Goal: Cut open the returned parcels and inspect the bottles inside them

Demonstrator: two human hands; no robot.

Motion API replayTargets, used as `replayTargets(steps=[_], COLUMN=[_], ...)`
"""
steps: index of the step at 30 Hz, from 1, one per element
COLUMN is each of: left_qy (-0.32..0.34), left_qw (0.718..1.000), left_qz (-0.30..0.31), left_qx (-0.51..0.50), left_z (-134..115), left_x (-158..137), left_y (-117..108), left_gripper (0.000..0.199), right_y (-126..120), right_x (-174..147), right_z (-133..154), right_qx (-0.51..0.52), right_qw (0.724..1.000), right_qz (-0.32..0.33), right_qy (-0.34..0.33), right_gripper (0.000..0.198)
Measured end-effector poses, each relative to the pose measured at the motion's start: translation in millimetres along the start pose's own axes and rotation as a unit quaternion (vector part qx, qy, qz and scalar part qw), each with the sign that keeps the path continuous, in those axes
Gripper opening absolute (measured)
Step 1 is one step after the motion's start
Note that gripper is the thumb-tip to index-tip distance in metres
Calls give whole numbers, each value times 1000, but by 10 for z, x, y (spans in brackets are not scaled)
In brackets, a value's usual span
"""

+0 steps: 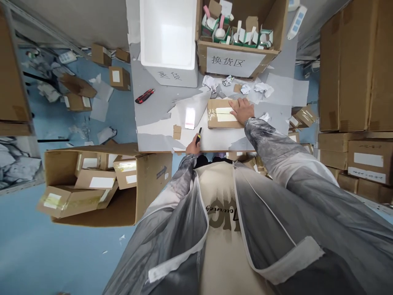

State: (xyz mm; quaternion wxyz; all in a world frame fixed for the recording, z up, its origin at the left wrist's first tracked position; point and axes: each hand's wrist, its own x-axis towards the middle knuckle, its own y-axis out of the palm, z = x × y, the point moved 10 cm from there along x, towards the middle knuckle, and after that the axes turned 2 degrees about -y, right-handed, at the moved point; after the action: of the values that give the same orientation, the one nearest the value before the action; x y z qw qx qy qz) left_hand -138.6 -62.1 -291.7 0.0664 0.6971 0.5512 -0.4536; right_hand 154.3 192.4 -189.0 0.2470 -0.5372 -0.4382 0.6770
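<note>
My left hand (193,146) is closed around a black and yellow utility knife (199,135) at the front edge of the table. The knife points up and away from me. To its right lies a small taped cardboard box (215,117) with a white label on top. My right hand (242,110) rests on the right end of this box, its fingers stretched over the top face. A phone (190,118) with a bright screen lies between the knife and the box. Left of it is a small cardboard scrap (177,132).
A red utility knife (145,96) lies at the table's left. Behind stand a white foam bin (178,76) and a carton (239,63) of small opened boxes. Crumpled paper (264,89) is scattered nearby. A large carton (153,180) of parcels stands on the left floor; stacked boxes (365,159) line the right.
</note>
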Motion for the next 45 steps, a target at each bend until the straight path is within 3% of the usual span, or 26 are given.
replayTargets(steps=[2, 6, 10, 12, 14, 16, 18, 20, 23, 25, 27, 30, 32, 37, 43, 45], left_qy=[-17, -25, -38, -55, -36, 17, 35, 10, 24, 103, 216, 343, 362, 318, 360, 375], left_qw=[996, 981, 980, 983, 986, 985, 984, 983, 968, 957, 938, 885, 875, 886, 857, 847], left_qz=[29, 58, 28, -22, -98, -155, -166, -172, -211, -192, -95, 38, 49, 8, 13, 33], left_qx=[81, 183, 194, 172, 126, 78, 54, 62, 131, 193, 255, 311, 319, 338, 368, 376], left_z=[-9, -120, -216, -318, -589, -1010, -1415, -1732, -2154, -2405, -2569, -2578, -2508, -2364, -2334, -2264], left_x=[175, 413, 450, 431, 420, 439, 515, 611, 677, 699, 695, 596, 593, 769, 653, 501], left_y=[99, 236, 223, 121, -30, -131, -137, -128, -206, -178, 24, 332, 363, 88, -328, -371], left_gripper=[81, 94, 77, 69, 70, 74, 86, 100, 94, 78, 68, 66, 72, 82, 42, 43], right_y=[4, 94, 215, 249, 245, 236, 214, 152, 56, 49, 83, 176, 220, 272, 275, 250], right_x=[-130, -282, -294, -287, -278, -263, -237, -195, -111, -60, -17, 22, 28, -22, 29, 52], right_z=[-5, -73, -41, 15, 90, 154, 194, 215, 217, 190, 138, 62, 42, 51, -101, -162], right_qx=[-6, 23, 20, 8, 0, -11, -19, -17, -4, 4, 9, 17, 32, 68, 92, 101], right_qw=[1000, 1000, 999, 999, 999, 999, 997, 995, 994, 993, 994, 996, 996, 993, 993, 993], right_qz=[-6, 16, 38, 35, 27, 38, 65, 83, 93, 98, 91, 63, 36, 14, 38, 42], right_qy=[3, 4, 20, 31, 22, 0, -25, -44, -60, -64, -63, -65, -73, -94, -65, -44], right_gripper=[83, 91, 94, 96, 98, 98, 94, 89, 84, 83, 85, 86, 85, 87, 86, 84])
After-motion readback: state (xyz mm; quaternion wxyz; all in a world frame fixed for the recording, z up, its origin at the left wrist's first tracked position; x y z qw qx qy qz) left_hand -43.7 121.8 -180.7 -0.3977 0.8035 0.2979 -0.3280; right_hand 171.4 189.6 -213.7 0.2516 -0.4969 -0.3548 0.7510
